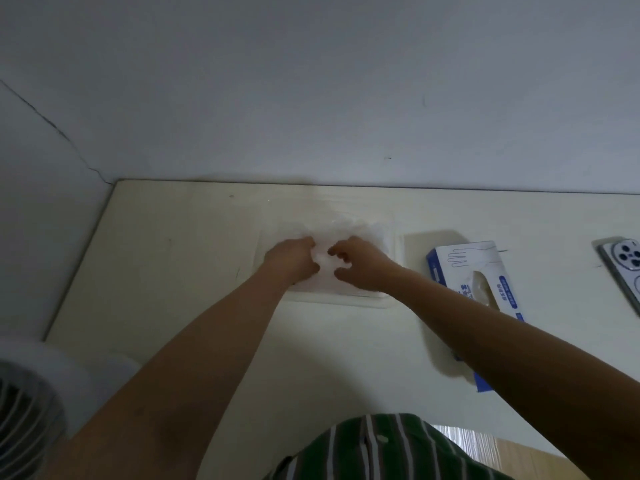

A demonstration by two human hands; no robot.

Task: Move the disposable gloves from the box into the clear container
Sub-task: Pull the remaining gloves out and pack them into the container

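A clear container [388,233] sits on the pale table near the wall, holding a heap of translucent disposable gloves [343,230]. Both hands are inside it, close together. My left hand [294,259] has its fingers curled into the gloves on the left. Beside it, my right hand [358,266] pinches the gloves between thumb and fingers. The white-and-blue glove box [464,271] lies to the right of the container, its oval opening facing up with some plastic showing; my right forearm crosses over its near end.
A phone [625,268] lies face down at the right edge of the table [173,254]. A white fan [27,400] stands at the lower left beside the table. The wall runs right behind the container.
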